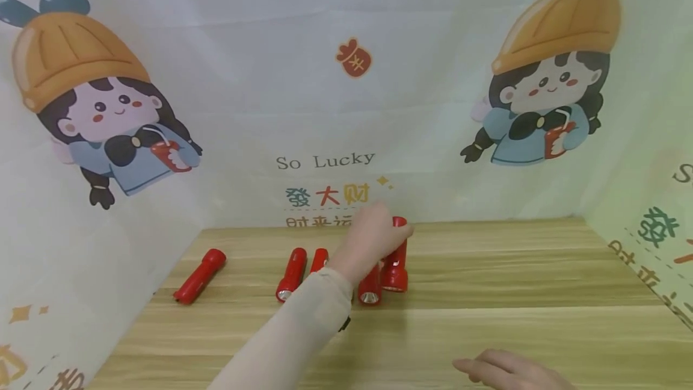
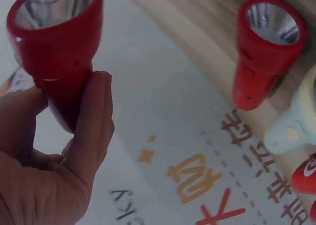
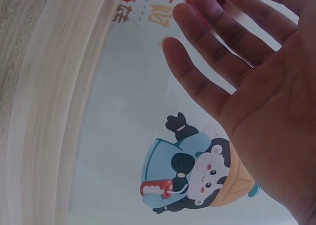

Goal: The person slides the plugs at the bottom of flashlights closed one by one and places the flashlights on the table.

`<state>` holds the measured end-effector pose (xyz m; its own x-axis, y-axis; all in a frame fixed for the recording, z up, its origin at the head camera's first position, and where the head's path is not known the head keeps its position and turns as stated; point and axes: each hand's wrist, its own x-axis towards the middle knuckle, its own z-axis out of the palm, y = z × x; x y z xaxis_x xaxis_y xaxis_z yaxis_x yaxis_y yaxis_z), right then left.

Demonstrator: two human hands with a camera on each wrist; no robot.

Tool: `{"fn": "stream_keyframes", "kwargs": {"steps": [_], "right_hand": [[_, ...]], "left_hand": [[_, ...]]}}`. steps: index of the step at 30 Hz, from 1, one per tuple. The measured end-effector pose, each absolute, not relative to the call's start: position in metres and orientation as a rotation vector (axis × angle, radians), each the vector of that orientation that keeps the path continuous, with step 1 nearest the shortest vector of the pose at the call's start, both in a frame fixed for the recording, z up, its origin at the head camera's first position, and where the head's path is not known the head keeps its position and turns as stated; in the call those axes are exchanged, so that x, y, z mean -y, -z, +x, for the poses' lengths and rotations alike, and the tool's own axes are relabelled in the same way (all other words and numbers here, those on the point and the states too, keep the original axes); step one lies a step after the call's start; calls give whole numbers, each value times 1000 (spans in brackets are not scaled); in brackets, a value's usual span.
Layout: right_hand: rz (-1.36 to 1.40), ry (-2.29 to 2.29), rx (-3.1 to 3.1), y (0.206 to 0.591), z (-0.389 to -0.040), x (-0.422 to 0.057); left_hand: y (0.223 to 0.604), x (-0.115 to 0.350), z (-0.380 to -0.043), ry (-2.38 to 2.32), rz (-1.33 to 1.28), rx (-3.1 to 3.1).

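Note:
My left hand [image 1: 370, 236] reaches across the table and grips a red flashlight [image 1: 397, 266] by its body; its wide lens end [image 2: 57, 42] faces the camera in the left wrist view. Just left of it lies a second red flashlight [image 1: 370, 289]. Two more red flashlights, one [image 1: 292, 272] fully seen and one [image 1: 320, 257] partly behind my forearm, lie further left. A pale flashlight [image 2: 291, 123] shows in the left wrist view. Near the table's front right, my right hand [image 1: 511, 369] holds nothing, its fingers [image 3: 197, 81] loosely extended.
Apart from the group, a red flashlight [image 1: 200, 277] lies slanted at the table's left. A small black part [image 1: 344, 322] peeks out below my left sleeve. Printed cloth [image 1: 260, 77] walls off the back and sides of the wooden table [image 1: 487, 281].

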<state>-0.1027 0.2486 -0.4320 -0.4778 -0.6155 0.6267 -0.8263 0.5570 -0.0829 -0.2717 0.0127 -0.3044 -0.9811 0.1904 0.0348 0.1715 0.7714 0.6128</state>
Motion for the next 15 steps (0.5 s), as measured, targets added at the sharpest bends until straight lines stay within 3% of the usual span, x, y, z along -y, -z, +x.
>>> {"fn": "stream_keyframes", "kwargs": {"steps": [7,15], "right_hand": [[1219,-472,2158,424,-101,-247],[1302,-364,2101,414,-98,-251]], "left_hand": [[347,-32,-321,-910,341,-2977],[379,-44,-336,-730,369,-3023]]}}
